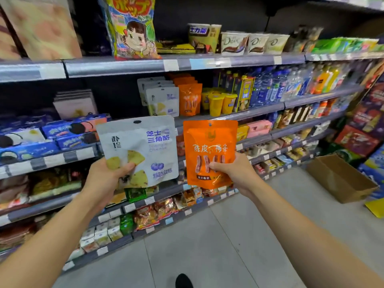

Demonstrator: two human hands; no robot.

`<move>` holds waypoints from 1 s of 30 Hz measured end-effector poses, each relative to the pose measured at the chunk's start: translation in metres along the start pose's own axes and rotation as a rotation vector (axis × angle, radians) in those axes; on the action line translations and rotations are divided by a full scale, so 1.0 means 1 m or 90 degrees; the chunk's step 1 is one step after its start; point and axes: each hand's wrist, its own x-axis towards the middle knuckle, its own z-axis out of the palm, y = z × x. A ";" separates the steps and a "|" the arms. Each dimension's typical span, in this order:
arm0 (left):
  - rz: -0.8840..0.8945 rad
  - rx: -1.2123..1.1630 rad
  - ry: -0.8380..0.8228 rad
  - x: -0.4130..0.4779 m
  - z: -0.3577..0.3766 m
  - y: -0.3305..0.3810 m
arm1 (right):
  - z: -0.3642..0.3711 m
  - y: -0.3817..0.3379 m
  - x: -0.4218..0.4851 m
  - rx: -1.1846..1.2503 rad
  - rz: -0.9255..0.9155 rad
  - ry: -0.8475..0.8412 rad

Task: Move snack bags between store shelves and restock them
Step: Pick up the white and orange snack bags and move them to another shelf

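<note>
The left hand (pixel 108 175) grips the lower corner of a white snack bag (pixel 143 146), thumb curled over the front. The right hand (pixel 234 173) pinches the lower edge of an orange snack bag (pixel 209 146) the same way. Both bags are held upright in the air in front of the shelves, just beside each other.

Each is a flat, glossy, sealed pouch with a hang hole at the top. The white one is printed with yellow triangular pieces and a blueberry, the orange one with reddish strips.

Behind them, a grey metal shelf (pixel 239 116) carries a row of matching white pouches (pixel 163 100) standing one behind another. A row of orange pouches (pixel 190 98) stands just beside it, then yellow plastic cups (pixel 222 102) and clear water bottles (pixel 268 88). Blue cookie boxes (pixel 52 138) are stacked on the shelf to the left.

An open brown cardboard box (pixel 340 177) sits on the pale tiled floor (pixel 207 246) at the right. Its flaps are up, and what it holds cannot be seen.
</note>
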 end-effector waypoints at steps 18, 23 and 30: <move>-0.057 -0.004 0.200 0.210 0.104 -0.040 | -0.048 -0.002 0.331 -0.010 -0.045 0.026; -0.042 -0.030 0.261 0.248 0.115 -0.046 | -0.031 0.011 0.415 -0.005 -0.040 0.030; -0.029 -0.049 0.283 0.284 0.139 -0.051 | -0.018 0.028 0.477 -0.003 -0.015 0.000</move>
